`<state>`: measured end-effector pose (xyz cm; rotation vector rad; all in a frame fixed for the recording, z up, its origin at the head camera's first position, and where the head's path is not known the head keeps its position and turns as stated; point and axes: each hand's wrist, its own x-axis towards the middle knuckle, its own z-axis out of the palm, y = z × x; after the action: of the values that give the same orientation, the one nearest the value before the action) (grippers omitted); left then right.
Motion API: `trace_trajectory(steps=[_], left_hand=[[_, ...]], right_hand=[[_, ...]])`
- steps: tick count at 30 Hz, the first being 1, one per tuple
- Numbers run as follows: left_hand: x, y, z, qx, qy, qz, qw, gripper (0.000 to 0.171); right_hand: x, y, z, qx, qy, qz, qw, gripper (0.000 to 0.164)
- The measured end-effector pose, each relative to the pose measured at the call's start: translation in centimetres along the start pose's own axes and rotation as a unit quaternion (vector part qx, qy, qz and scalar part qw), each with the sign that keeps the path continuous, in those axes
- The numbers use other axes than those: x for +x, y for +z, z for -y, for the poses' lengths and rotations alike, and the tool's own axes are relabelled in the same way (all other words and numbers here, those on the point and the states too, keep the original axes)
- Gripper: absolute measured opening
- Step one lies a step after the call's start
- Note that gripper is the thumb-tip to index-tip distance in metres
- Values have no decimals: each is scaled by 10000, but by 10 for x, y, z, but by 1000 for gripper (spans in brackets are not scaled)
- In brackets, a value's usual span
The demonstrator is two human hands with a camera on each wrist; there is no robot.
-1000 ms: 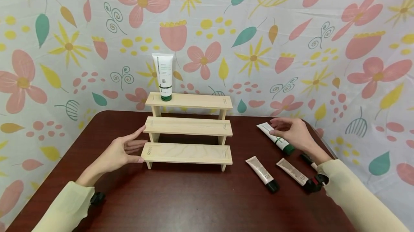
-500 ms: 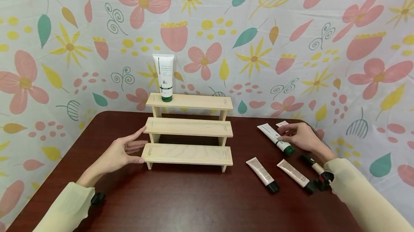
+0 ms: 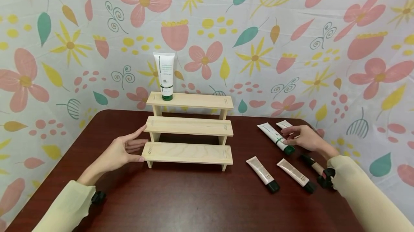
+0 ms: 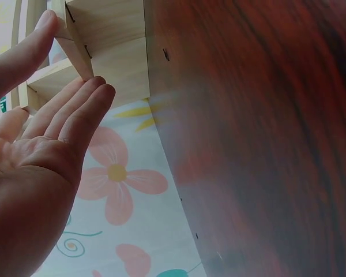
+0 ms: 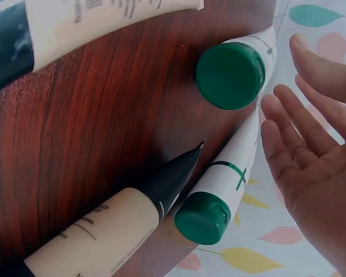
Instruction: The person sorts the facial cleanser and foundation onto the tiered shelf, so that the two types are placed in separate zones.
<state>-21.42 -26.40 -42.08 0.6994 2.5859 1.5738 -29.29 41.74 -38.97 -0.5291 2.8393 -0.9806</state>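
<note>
My left hand (image 3: 121, 154) touches the left end of a three-step wooden display rack (image 3: 187, 126), thumb at the lowest step and index fingertip at the middle one. In the left wrist view its fingers (image 4: 75, 112) lie extended along the rack's side. A white tube with a green cap (image 3: 165, 75) stands cap-down on the top step, at the left. My right hand (image 3: 305, 138) hovers over two white tubes lying on the table, one nearer (image 3: 275, 137) and one partly hidden under the hand (image 3: 284, 124). In the right wrist view, its fingers are extended beside their green caps (image 5: 230, 75).
Two beige tubes with black caps (image 3: 261, 171) (image 3: 295, 172) lie on the dark red table (image 3: 194, 203) right of the rack. A third beige, black-ended tube (image 3: 315, 167) lies partly behind the right wrist. A floral cloth (image 3: 207, 27) hangs behind the table.
My right hand has shifted to the right, away from the nearer white tube, uncovering part of the second white tube. The left hand stays at the rack.
</note>
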Motion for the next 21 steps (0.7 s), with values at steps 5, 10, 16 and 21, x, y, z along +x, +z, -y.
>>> trace_trajectory(steps=[5, 10, 16, 21], left_hand=[[0, 0, 0, 10, -4, 1, 10000, 107], [0, -1, 0, 24, -28, -1, 10000, 107], [-1, 0, 0, -6, -60, 12, 10000, 107], [-1, -1, 0, 3, -29, 8, 10000, 106]], right_hand=[[2, 1, -5, 134, -58, 150, 9998, 51], [7, 2, -11, 151, -85, 232, 9996, 53], [12, 1, -12, 178, -123, 383, 9990, 52], [15, 1, -13, 201, -1, 479, 9986, 51]])
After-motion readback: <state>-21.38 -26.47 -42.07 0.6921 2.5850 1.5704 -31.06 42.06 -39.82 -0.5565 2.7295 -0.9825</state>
